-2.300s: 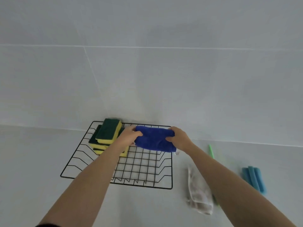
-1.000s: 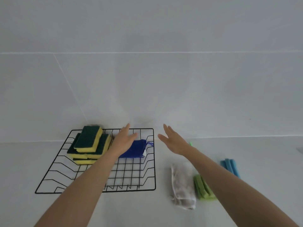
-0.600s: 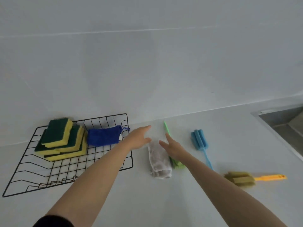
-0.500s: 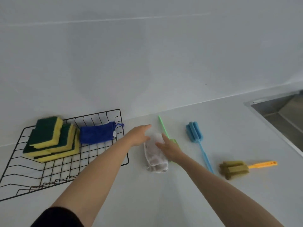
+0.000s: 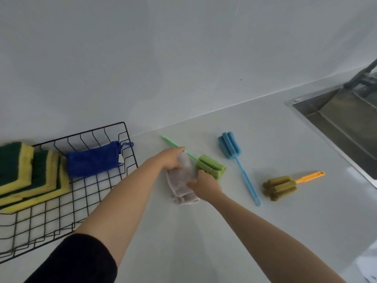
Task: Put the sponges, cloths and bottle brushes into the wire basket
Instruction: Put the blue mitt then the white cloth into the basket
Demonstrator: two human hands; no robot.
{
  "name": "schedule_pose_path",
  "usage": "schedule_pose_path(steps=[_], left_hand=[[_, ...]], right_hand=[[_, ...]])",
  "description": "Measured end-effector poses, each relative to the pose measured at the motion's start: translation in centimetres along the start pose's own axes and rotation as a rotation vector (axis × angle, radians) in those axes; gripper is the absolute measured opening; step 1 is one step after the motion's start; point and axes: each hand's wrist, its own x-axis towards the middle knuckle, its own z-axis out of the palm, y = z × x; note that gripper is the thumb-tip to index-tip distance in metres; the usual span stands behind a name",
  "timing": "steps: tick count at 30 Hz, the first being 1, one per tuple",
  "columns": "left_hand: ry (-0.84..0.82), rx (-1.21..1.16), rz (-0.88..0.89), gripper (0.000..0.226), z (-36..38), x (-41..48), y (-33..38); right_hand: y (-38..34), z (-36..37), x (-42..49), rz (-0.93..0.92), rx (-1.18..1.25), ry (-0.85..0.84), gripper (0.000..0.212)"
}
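Observation:
The black wire basket (image 5: 125,139) sits at the left and holds a stack of green-and-yellow sponges (image 5: 28,176) and a folded blue cloth (image 5: 92,159). A folded pale grey cloth (image 5: 182,180) lies on the counter just right of the basket. My left hand (image 5: 170,158) grips its far end and my right hand (image 5: 205,185) grips its near right side. A green bottle brush (image 5: 210,167) lies right behind the cloth. Further right lie a blue bottle brush (image 5: 234,154) and an olive bottle brush with an orange handle (image 5: 280,186).
A steel sink (image 5: 336,119) is set into the counter at the far right, with a dark tap (image 5: 365,74) above it. The pale wall runs along the back of the white counter (image 5: 204,231).
Both hands let go of the blue cloth in the basket, moved right and closed on the pale grey cloth. My view swung right, bringing the sink and the olive brush into sight.

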Motion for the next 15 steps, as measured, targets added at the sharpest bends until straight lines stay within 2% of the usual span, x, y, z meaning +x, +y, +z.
schedule_pose_path(steps=[5, 8, 9, 13, 15], left_hand=[[0.008, -0.037, -0.005, 0.078, 0.3, 0.3, -0.2], [0.009, -0.057, -0.029, 0.081, 0.2, 0.4, -0.4], [0.008, -0.057, -0.042, 0.083, 0.2, 0.4, -0.4], [0.016, -0.062, -0.104, 0.085, -0.3, 0.0, -0.7], [0.016, -0.045, -0.114, 0.069, -0.6, -0.5, -0.9]], right_hand=[[0.1, 0.2, 0.8, 0.091, 0.019, -0.063, 0.055], [0.4, 0.4, 1.4, 0.073, 0.129, -0.088, 0.026], [0.4, 0.4, 1.4, 0.078, 0.159, -0.096, 0.025], [0.7, 0.1, 1.3, 0.058, 0.235, -0.114, 0.039], [0.8, -0.3, 1.1, 0.036, 0.239, -0.123, 0.041]])
